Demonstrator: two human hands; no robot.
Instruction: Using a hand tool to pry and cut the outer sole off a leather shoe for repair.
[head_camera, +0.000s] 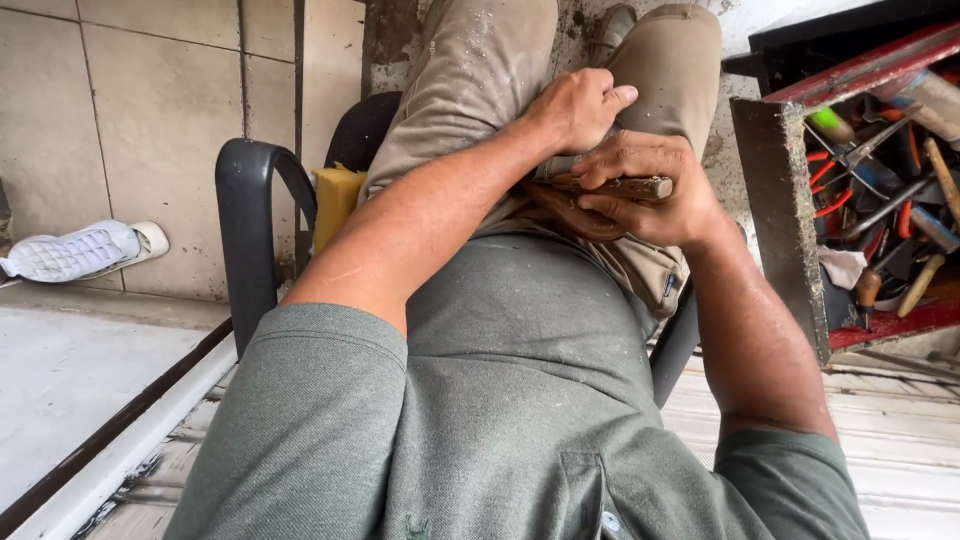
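R fingers (640, 205) gripping wooden piece (625, 186) | L hand (580, 105) fisted on thigh | toolbox (780, 210) edge close R

No packages, labels, signs or screens anywhere in view.

Grey-green shirt (520, 400), khaki trousers (480, 80), yellow sponge (335, 200), red toolbox (860, 70).

- A wooden piece (620, 186), brown and worn, lies roughly level across the seated person's lap, its pale blunt end pointing right.
- Beneath it, a darker curved brown part (570, 214) rests against the khaki trousers, largely hidden.
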